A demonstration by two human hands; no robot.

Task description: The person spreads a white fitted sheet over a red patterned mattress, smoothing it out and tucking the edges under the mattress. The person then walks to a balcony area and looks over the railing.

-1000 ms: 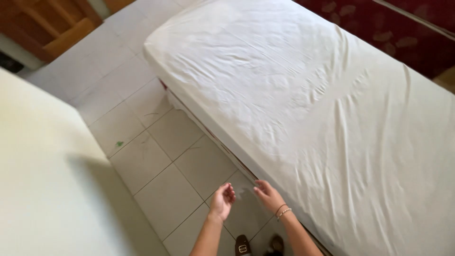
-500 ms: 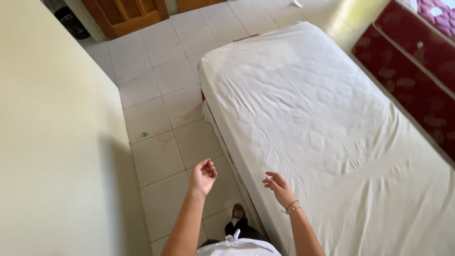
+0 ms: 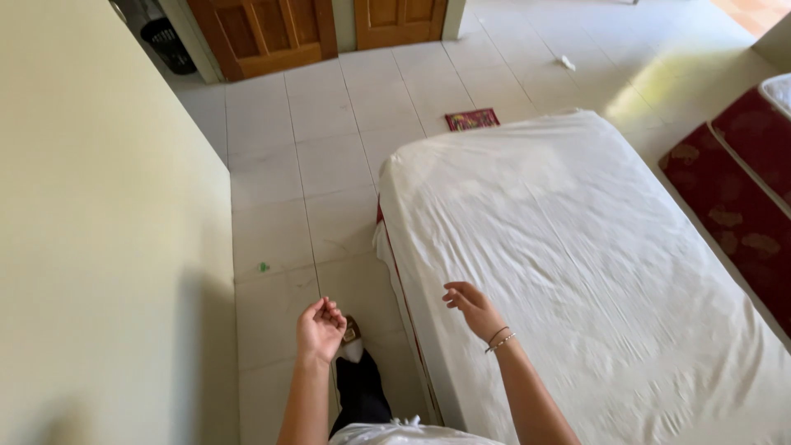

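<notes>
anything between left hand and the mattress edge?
In the head view, only bare floor tile and the person's foot lie between the left hand and the white-sheeted mattress.

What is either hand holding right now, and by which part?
Nothing is held. The left hand is loosely curled and empty above the pale tiled floor; the right hand hovers open over the white-sheeted mattress.

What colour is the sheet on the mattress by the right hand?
White, plain and slightly wrinkled: the sheet covers the whole mattress, seen in the head view, under the open right hand.
</notes>
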